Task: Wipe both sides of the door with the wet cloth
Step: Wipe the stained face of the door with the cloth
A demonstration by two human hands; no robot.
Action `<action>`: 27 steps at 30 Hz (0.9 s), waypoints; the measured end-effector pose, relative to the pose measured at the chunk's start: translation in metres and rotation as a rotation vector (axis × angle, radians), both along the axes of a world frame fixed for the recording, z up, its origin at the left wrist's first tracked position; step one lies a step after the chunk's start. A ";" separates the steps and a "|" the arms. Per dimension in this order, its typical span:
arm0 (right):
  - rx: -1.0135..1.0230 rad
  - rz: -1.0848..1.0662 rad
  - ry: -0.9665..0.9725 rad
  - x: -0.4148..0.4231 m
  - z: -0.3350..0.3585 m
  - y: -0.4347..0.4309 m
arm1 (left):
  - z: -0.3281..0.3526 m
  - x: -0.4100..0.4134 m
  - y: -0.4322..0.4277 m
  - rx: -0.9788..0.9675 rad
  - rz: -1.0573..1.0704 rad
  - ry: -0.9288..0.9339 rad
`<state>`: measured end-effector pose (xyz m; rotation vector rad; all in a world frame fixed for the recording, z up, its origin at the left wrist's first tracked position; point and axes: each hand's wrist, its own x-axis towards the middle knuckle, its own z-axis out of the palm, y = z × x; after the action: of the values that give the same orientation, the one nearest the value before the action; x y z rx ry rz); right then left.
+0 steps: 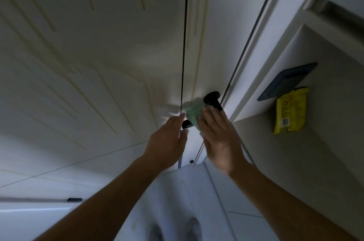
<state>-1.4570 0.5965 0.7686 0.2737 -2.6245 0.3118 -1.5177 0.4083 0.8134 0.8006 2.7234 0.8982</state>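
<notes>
The white door [204,47] stands in front of me, its face running up the middle of the view. A black handle [212,99] sticks out of it. My right hand [218,138] lies flat with straight fingers on a green cloth [194,112], pressing it against the door face just below and left of the handle. My left hand [169,140] curls its fingers round the door's left edge beside a black latch plate [186,124]. Most of the cloth is hidden under my right fingers.
A large white panel [88,63] with yellowish streaks fills the left. The door frame [262,33] runs along the right. Beyond it a recessed shelf holds a dark flat device [287,81] and a yellow packet [289,110]. My shoes [175,229] stand on the pale floor below.
</notes>
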 end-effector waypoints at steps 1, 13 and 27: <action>-0.039 -0.082 -0.010 0.001 0.004 0.007 | 0.001 -0.002 0.001 -0.024 0.000 0.009; -0.215 -0.238 -0.098 0.005 0.015 0.012 | 0.016 -0.007 0.012 -0.102 0.050 -0.018; -1.755 -0.687 -0.232 -0.015 0.051 -0.006 | 0.016 -0.004 0.013 0.044 0.205 -0.127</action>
<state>-1.4722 0.5904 0.8196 -1.1921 -1.5084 2.0828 -1.5213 0.4209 0.8298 0.4590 2.7166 1.0141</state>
